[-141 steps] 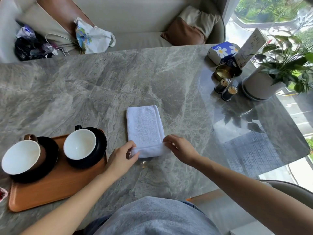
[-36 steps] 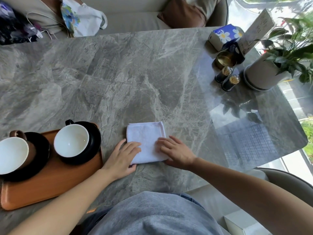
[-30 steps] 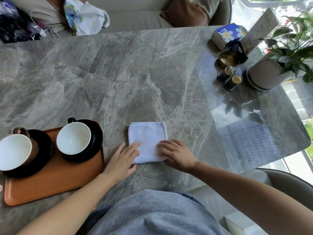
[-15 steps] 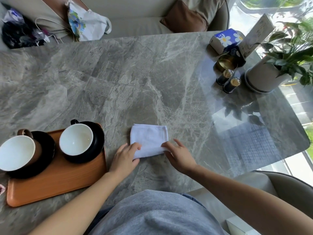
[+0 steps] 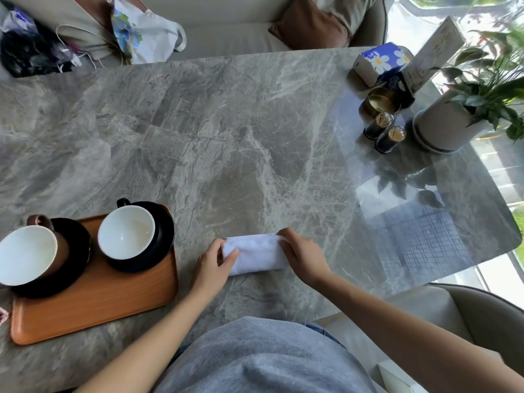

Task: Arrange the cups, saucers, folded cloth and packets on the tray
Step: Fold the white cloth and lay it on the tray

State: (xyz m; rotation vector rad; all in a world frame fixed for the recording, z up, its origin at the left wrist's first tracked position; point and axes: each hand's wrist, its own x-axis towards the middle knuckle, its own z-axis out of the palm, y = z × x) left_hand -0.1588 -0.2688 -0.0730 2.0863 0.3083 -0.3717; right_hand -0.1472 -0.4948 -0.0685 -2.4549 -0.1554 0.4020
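Our left hand (image 5: pixel 211 265) and right hand (image 5: pixel 303 256) each pinch one end of the folded cloth (image 5: pixel 255 255) — likely to keep its layers together. It lies on the table (image 5: pixel 226 151), just right of the tray (image 5: pixel 93 307) it is bound for.

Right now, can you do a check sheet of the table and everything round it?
Surface: grey marble table, shiny near the window.
Job's things: two cups on saucers on the tray; cloth folded, on the table beside the tray; packets not clearly seen.
Clutter: tissue box, card, tin, two jars, plant pot, far right.
Hands: left hand and right hand each grip one end of the cloth.
Cables: thin cord on the sofa.
Surroundings: sofa with cushion, tote, black bag; chair; window.
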